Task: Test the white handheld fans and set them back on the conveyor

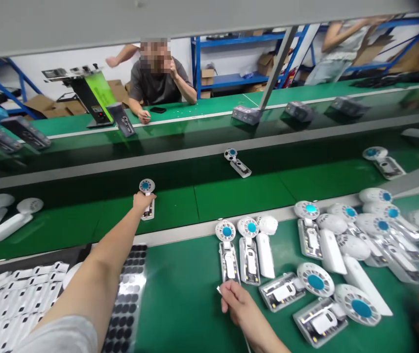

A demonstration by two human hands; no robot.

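My left hand (143,200) reaches far out over the green belt, its fingers closed around the neck of a white handheld fan (147,186). The fan's round head with a blue centre points away from me, and its opened handle shows below my fingers. Nearer to me, my right hand (236,304) is closed in a pinch over the green bench. A small white piece (219,289) sticks out from its fingertips; its kind is too small to tell. Just beyond that hand stands a row of similar fans (230,262), some with open handles showing inner parts.
More fans (321,323) crowd the bench to the right. At lower left lie a tray of white parts (18,299) and a sheet of black round pads (124,304). Other fans (238,164) and dark boxes (246,115) sit on the belts. A person (161,83) sits opposite.
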